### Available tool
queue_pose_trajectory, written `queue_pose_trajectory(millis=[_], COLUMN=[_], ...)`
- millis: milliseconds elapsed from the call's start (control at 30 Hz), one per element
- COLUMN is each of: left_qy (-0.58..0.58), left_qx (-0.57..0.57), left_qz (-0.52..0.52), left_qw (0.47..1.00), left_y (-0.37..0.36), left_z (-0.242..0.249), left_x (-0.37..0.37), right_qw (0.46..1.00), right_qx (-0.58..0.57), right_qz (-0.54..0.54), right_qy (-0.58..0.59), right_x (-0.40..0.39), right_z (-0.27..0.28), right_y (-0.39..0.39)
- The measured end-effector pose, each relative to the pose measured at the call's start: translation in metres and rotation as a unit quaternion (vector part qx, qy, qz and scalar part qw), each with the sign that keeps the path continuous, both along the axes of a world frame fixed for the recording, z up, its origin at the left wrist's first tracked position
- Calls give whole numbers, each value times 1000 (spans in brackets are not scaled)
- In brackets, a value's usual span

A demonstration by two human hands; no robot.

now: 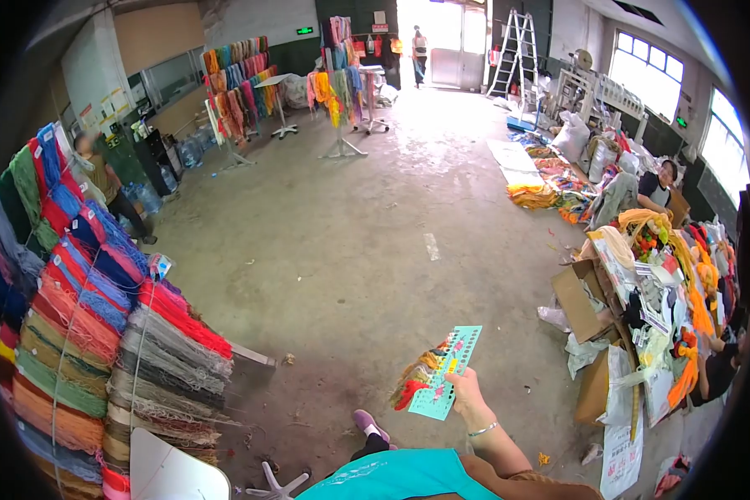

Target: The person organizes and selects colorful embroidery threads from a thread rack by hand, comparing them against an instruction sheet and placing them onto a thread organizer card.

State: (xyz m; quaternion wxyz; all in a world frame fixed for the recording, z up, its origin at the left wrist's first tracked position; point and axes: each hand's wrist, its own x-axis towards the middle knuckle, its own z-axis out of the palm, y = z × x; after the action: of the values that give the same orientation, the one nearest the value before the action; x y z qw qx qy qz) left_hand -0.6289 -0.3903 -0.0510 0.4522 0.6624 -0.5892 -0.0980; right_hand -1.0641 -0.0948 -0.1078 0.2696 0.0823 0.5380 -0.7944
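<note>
My right hand (467, 392) grips the edge of a turquoise thread card (443, 379) printed with pink flowers. A row of holes runs along the card's side, and small bundles of coloured thread (417, 379) in red, yellow and brown hang from its left edge. The card is held out in front of my body, tilted, above the concrete floor. A bracelet circles my right wrist. My left hand does not show in the picture.
Racks of coloured yarn skeins (171, 350) stand close on my left, beside a white tabletop (175, 471). At right, a table is heaped with thread (650, 242), near cardboard boxes (582, 300). Seated people are there; another person (100, 179) stands far left. A stepladder (517, 54) stands at the back.
</note>
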Motion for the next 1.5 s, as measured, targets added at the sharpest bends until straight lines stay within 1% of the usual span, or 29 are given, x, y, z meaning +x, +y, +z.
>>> queue_pose_trajectory(millis=[167, 300, 333, 467, 567, 600, 633, 667, 700, 767, 800, 867, 900, 967, 1000, 1067, 1100, 1133, 1200, 1233, 1300, 1367, 1433, 1467, 1500], left_qy=[-31, -91, -90, -161, -226, -220, -199, -176, -203, -200, -267, -299, -289, -183, -171, -142, -153, -152, -151, -119, -137, -136, -100, -134, -118], left_qx=[-23, -44, -44, -154, -227, -197, -214, -232, -229, -211, -276, -285, -205, -170, -121, -117, -68, -66, -28, -80, -109, -98, -114, -61, -66], left_qz=[46, 129, 131, 159, 204, 181, 140, 97, 65, 17, -6, -83, -109, -163, -180, -224, -229, -243, -306, -314, -325, -345, -369, -358, -371], left_qw=[998, 987, 986, 962, 925, 938, 946, 952, 950, 957, 923, 907, 929, 955, 961, 957, 959, 956, 940, 938, 929, 923, 917, 922, 919], left_y=[8, 23, 22, 15, 24, 24, 17, 9, -1, -21, -36, -66, -72, -98, -101, -138, -151, -168, -205, -212, -221, -240, -260, -272, -278], left_z=[3, 7, 10, 19, 22, 39, 46, 46, 42, 37, 34, 20, 15, 36, 73, 56, 52, 40, 19, 32, 58, 59, 62, 50, 54], left_x=[21, 75, 80, 103, 122, 92, 71, 55, 45, 17, 4, -12, -20, -63, -95, -109, -116, -120, -130, -159, -199, -222, -249, -253, -268], right_qw=[1000, 1000, 1000, 999, 997, 997, 997, 997, 997, 996, 997, 997, 997, 997, 997, 998, 997, 998, 998, 997, 998, 998, 998, 998, 998], right_qx=[0, -1, -1, 7, -13, 2, 4, 6, 6, 5, 5, 8, 10, 1, 10, -4, -14, -2, 6, 10, 13, -4, -4, -6, -10], right_qz=[4, 22, 24, 43, 68, 70, 80, 78, 75, 81, 81, 76, 75, 71, 64, 59, 58, 50, 37, 39, 22, 12, 2, -4, -8], right_qy=[1, 12, 13, 12, 21, 18, 18, 17, 17, 25, 21, 13, 17, 26, 32, 38, 41, 47, 55, 64, 65, 65, 60, 59, 58], right_x=[-9, -13, -14, -22, -29, -32, -35, -38, -43, -54, -59, -73, -82, -97, -104, -116, -121, -126, -140, -147, -159, -172, -188, -197, -208], right_z=[-10, -7, -6, -12, -9, -7, -5, -3, -4, -9, -8, -9, -11, -11, -7, 4, 9, 12, 14, 15, 17, 21, 22, 21, 19], right_y=[-5, -13, -16, -34, -58, -66, -74, -81, -90, -109, -121, -145, -158, -186, -201, -229, -239, -250, -264, -268, -276, -286, -299, -307, -316])
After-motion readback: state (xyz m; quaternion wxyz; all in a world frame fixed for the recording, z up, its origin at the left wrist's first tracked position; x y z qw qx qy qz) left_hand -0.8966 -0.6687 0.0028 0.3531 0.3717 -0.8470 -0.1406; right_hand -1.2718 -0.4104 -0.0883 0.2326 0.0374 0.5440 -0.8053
